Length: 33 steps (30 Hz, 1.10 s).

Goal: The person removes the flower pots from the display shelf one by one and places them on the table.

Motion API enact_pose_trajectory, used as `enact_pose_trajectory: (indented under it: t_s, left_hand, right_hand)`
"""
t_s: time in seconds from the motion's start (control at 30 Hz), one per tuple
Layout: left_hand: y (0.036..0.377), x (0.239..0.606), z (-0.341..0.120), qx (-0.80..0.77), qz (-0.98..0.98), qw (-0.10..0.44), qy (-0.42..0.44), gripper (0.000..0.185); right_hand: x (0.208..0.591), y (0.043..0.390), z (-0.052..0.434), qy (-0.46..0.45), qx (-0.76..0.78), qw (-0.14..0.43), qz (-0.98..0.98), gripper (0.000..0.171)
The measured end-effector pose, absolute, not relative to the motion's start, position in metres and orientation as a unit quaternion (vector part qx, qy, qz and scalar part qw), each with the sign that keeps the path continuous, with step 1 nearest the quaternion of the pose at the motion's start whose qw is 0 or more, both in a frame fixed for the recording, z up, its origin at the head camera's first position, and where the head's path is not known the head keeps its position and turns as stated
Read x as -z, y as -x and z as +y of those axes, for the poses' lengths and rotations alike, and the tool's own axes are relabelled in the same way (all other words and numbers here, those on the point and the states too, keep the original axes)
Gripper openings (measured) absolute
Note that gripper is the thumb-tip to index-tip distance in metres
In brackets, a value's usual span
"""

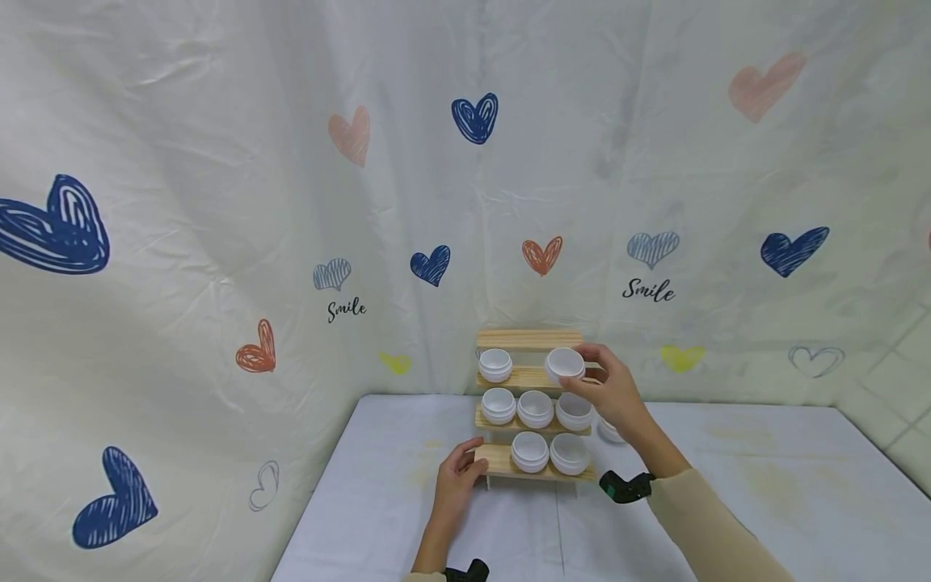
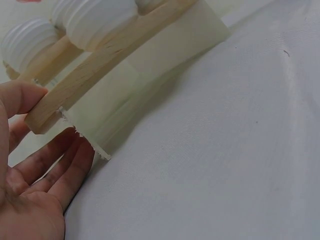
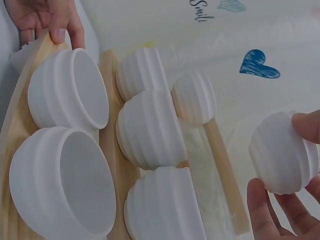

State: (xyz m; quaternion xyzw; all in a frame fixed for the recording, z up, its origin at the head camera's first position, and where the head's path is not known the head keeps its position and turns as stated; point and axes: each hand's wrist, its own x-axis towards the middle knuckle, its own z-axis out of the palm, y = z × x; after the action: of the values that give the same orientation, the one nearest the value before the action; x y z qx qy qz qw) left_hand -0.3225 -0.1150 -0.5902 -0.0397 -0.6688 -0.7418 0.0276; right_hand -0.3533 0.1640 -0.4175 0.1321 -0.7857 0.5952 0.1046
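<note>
Backed by a cream heart-printed curtain (image 1: 218,202) hung behind and to the left. Spread below it, a white-clothed desk (image 1: 764,485), carrying a stepped wooden rack (image 1: 529,339) of four tiers near its back edge. Steadied at the lowest tier's left end by the left hand (image 1: 458,477), thumb on top of the board and fingers (image 2: 65,170) loosely extended beneath its edge. Held at the right of the second tier from the top by the right hand (image 1: 614,392), a small white ribbed jar (image 1: 565,364), pinched round its sides between thumb and curled fingers (image 3: 280,210). Judged light, rigid plastic, a little slick over the ribs; best taken round the wall, as here. Already seated on the rack: one jar on that same tier, three on the tier below, two on the lowest. Crowding to the left from the neighbouring jar (image 1: 495,364) and overhead from the bare top tier; another jar (image 1: 609,431) partly hidden behind the right wrist, on the desk.
</note>
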Motion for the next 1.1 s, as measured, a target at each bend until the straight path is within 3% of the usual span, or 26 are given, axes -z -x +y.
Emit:
enact_pose_trajectory:
  t_s: [1.1]
  left_hand:
    - [0.32,0.589,-0.115,0.739,-0.671,0.045,0.053,0.043]
  right_hand:
    - [0.433,0.336,0.213,-0.085,-0.565,0.122,-0.812,0.064]
